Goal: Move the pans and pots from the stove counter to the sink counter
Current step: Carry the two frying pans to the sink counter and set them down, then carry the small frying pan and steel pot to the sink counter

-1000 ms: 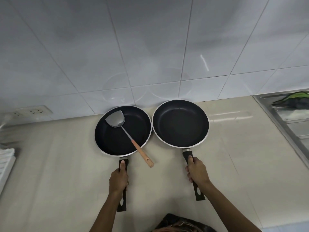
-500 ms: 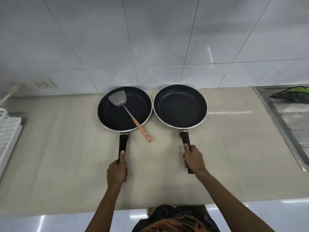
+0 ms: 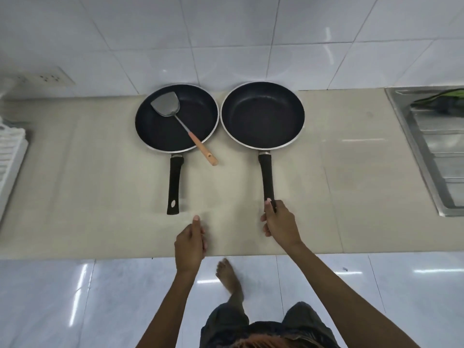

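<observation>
Two black frying pans rest side by side on the beige counter (image 3: 88, 197), handles pointing toward me. The left pan (image 3: 160, 131) holds a metal spatula (image 3: 165, 106) whose wooden grip sticks out over the rim. Its black handle (image 3: 174, 184) lies free on the counter. My left hand (image 3: 189, 243) is curled just below and right of that handle's end, touching nothing. The right pan (image 3: 262, 115) is bare inside. My right hand (image 3: 280, 221) grips the end of its handle (image 3: 266, 177).
A steel sink drainboard (image 3: 431, 151) with a green cloth (image 3: 442, 99) lies at the right. A white dish rack (image 3: 10, 151) sits at the left edge. A wall socket (image 3: 49, 77) is on the tiled wall. My bare foot (image 3: 229, 277) shows on the glossy floor below the counter edge.
My left hand has come off the left pan's handle and drawn back. My right hand slid down to the handle's end. The view has pulled away from the counter.
</observation>
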A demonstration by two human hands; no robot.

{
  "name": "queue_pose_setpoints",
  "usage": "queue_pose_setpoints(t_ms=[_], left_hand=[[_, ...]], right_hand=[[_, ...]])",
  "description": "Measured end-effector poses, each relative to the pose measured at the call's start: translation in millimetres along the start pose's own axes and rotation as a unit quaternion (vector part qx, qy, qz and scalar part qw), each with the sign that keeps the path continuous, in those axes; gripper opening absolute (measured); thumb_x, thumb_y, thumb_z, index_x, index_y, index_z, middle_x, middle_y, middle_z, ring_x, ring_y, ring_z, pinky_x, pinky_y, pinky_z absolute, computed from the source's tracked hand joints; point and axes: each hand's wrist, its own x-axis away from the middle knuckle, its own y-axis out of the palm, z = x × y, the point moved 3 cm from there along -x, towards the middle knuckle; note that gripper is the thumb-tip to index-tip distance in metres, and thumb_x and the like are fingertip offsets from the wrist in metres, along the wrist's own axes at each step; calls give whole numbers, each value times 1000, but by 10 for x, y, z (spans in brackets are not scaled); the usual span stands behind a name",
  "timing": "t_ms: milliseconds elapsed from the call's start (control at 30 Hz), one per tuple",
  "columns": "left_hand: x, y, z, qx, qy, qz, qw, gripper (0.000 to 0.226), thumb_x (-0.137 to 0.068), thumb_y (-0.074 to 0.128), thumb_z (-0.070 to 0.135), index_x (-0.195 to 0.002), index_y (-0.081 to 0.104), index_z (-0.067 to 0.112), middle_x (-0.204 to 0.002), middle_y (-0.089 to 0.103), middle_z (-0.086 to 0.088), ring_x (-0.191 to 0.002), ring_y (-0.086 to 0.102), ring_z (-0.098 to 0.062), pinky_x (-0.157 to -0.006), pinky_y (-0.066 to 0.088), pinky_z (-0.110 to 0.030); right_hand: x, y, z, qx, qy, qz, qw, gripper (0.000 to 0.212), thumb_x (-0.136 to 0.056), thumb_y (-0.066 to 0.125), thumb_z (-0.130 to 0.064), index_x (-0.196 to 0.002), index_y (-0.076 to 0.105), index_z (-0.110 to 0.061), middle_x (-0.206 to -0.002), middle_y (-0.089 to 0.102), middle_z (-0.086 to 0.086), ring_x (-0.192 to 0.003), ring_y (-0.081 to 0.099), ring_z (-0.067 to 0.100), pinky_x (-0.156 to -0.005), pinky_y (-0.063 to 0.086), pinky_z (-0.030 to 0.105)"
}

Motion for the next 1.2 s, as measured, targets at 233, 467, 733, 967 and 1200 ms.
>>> queue_pose_setpoints(t_ms=[233, 467, 733, 967, 1200], left_hand=[[978, 861, 89, -257, 172, -36, 950, 58, -90, 29, 76, -74, 55, 27, -63, 65, 9, -59, 63, -8, -57, 52, -26], [2272, 2396, 143, -359, 384, -146, 838, 53, -96, 46, 66, -129, 62, 28, -126, 69, 11, -113, 64, -10, -95, 50, -26], [3661, 4501, 550, -399, 587, -278, 648, 70, -99, 32, 69, -153, 40, 26, -164, 34, 0, -152, 28, -19, -121, 28, -37], [4790, 6036, 989, -426, 685, -342, 483, 84, -92, 6, 75, -159, 23, 28, -169, 10, -1, -156, 7, -23, -124, 18, -51], [5647, 7734, 1349, -404, 728, -374, 408, 83, -92, 7, 74, -160, 22, 28, -169, 8, -1, -156, 5, -23, -124, 14, -52]], right_hand=[[588, -750, 503, 236, -194, -15, 952, 31, -105, 46, -29, -126, 62, -13, -107, 76, 10, -93, 71, 29, -82, 57, 40], [1224, -2378, 1482, 371, -316, 50, 872, 35, -99, 59, -24, -128, 66, -6, -117, 74, 12, -103, 70, 32, -88, 57, 44], [1819, -4478, 2578, 444, -198, 233, 842, 44, -94, 69, -33, -133, 66, -12, -133, 68, 12, -121, 64, 36, -98, 53, 52], [2199, -5986, 3314, 388, 0, 315, 866, 59, -103, 30, -49, -147, 51, -16, -153, 50, 12, -142, 43, 38, -114, 36, 58], [2070, -7479, 4022, 366, 98, 361, 852, 63, -102, 24, -56, -153, 43, -22, -159, 42, 9, -147, 34, 37, -118, 28, 61]])
